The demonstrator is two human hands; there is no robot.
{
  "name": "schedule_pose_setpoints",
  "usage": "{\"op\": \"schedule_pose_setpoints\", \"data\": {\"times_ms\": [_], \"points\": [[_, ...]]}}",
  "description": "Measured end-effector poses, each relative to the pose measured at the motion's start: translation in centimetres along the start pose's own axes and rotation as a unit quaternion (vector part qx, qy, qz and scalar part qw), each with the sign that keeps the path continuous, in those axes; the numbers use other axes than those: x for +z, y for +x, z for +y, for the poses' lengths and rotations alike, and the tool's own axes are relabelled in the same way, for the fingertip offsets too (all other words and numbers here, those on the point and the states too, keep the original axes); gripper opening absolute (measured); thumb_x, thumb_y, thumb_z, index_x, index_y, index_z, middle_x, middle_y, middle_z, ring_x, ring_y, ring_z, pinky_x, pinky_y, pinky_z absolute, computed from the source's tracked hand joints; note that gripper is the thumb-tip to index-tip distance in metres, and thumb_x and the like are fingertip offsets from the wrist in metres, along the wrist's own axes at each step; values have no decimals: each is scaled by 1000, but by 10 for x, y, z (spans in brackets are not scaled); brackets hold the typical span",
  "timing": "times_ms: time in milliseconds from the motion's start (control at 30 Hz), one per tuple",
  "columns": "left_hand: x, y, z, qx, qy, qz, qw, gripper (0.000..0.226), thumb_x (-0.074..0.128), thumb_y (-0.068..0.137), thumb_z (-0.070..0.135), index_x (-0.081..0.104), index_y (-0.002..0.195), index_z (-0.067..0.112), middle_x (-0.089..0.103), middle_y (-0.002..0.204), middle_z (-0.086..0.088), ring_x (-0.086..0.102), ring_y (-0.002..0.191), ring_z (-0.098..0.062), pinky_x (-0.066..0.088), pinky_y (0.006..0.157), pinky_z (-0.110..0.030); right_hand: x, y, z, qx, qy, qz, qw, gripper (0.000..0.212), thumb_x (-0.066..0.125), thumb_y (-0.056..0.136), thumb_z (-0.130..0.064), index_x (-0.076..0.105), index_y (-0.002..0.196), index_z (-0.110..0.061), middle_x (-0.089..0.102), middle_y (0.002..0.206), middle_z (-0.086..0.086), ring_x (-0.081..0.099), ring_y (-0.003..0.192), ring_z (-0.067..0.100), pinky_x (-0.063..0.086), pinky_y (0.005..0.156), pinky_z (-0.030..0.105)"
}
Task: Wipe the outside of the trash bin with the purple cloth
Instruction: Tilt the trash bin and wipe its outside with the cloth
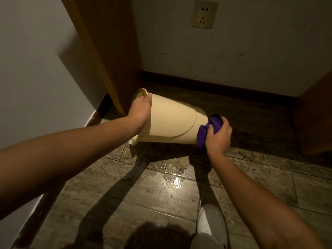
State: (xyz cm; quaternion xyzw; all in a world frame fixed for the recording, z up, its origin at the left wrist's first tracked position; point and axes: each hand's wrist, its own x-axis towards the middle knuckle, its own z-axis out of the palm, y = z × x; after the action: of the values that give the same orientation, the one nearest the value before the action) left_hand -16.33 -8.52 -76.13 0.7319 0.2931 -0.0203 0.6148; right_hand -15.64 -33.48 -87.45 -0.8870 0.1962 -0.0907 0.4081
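A cream plastic trash bin [170, 121] is lying on its side on a wood-look tile floor [143, 194], open rim pointing left twd a brown wooden cabinet panel [111, 51], narrower base end pointing right. The person's left hand [142, 109] is gripping the bin at the rim end, fingers curling over the top edge and out of sight, thumb lying along the outer wall. The right hand [218, 135] is holding a bunched purple cloth [208, 131] against the bin's base end, fingers curling round the fabric and pressing it to the plastic; the cloth is covering the bin's right end, w/ 1 fold hanging down by the lower edge. Both bare forearms are reaching in from the bottom corners of the view. A wet, glossy patch [170, 177] is shining on the tiles just in front of the bin, between the 2 arms. A white shoe [210, 221] is showing near the bottom edge, under the right forearm. Behind the bin, a dark baseboard [215, 87] is running along a pale wall [233, 51], w/ 1 wall socket [204, 14] high up. Another dark brown furniture side [316, 114] is standing at far right.
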Motion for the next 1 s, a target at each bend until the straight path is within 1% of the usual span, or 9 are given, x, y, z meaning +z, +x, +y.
{"op": "schedule_pose_setpoints", "data": {"times_ms": [167, 267, 333, 400, 467, 567, 700, 767, 1000], "points": [[3, -3, 14, -1, 5, -11, 1000, 48, 37, 107, 47, 50, 140, 15, 58, 109, -3, 55, 97, -17, 40, 88, -39, -8, -7, -64, -94, 139, -16, 986, 55, 65, 98, -34, 46, 150, -30, 50, 149, -1, 53, 124, 12, 47, 94, 25], [8, -6, 22, 2, 13, 5, 1000, 49, 39, 107, 45, 52, 140, 11, 61, 119, -7, 57, 109, -22, 41, 96, -40, 1, -32, -110, -201, 130, -60, 969, 59, 69, 94, -38, 47, 148, -30, 54, 146, -4, 48, 120, 2, 34, 94, 10], [11, -6, 23, -6, 6, 0, 1000, 49, 39, 108, 43, 54, 141, 11, 62, 129, -10, 57, 119, -25, 43, 99, -39, 12, -54, -123, -268, 68, -85, 957, 60, 65, 96, -42, 45, 151, -30, 49, 153, -2, 45, 129, 6, 32, 103, 17], [12, -10, 21, -12, -4, -6, 1000, 46, 38, 108, 43, 58, 137, 13, 66, 125, -9, 60, 115, -22, 43, 90, -33, 21, -69, -117, -306, -11, -93, 947, 60, 57, 100, -49, 42, 155, -30, 40, 162, 2, 39, 143, 21, 33, 115, 39], [9, -10, 18, -17, -1, -3, 1000, 46, 38, 108, 44, 57, 136, 13, 66, 124, -10, 61, 114, -24, 45, 96, -37, 25, -71, -99, -323, -55, -93, 940, 61, 52, 101, -53, 40, 156, -28, 34, 166, 6, 32, 151, 29, 26, 121, 54], [5, -7, 12, -35, -9, 19, 999, 48, 39, 107, 45, 52, 141, 13, 62, 125, -10, 58, 117, -27, 44, 106, -43, 26, -62, -68, -292, -70, -72, 951, 63, 47, 100, -57, 39, 155, -26, 32, 166, 10, 28, 153, 34, 24, 121, 61], [7, -6, 6, -36, -15, 27, 999, 51, 38, 108, 44, 47, 145, 11, 57, 120, -6, 53, 114, -23, 40, 102, -39, 21, -44, -38, -166, -41, -42, 984, 63, 41, 101, -57, 38, 154, -22, 31, 165, 14, 29, 151, 36, 33, 117, 61], [14, -9, 9, -26, -8, 29, 999, 47, 37, 109, 43, 52, 137, 9, 58, 103, -4, 55, 97, -18, 41, 91, -38, 19, -36, -28, -124, -17, -27, 992, 61, 43, 103, -53, 39, 155, -20, 30, 165, 15, 29, 150, 39, 36, 115, 56], [20, -9, 11, -21, 6, 12, 1000, 42, 36, 109, 44, 56, 125, 11, 54, 96, -2, 55, 96, -19, 40, 88, -38, 7, -15, 4, -6, -32, -11, 999, 60, 45, 106, -51, 33, 156, -20, 39, 158, 15, 55, 130, 40, 50, 96, 50]]}}
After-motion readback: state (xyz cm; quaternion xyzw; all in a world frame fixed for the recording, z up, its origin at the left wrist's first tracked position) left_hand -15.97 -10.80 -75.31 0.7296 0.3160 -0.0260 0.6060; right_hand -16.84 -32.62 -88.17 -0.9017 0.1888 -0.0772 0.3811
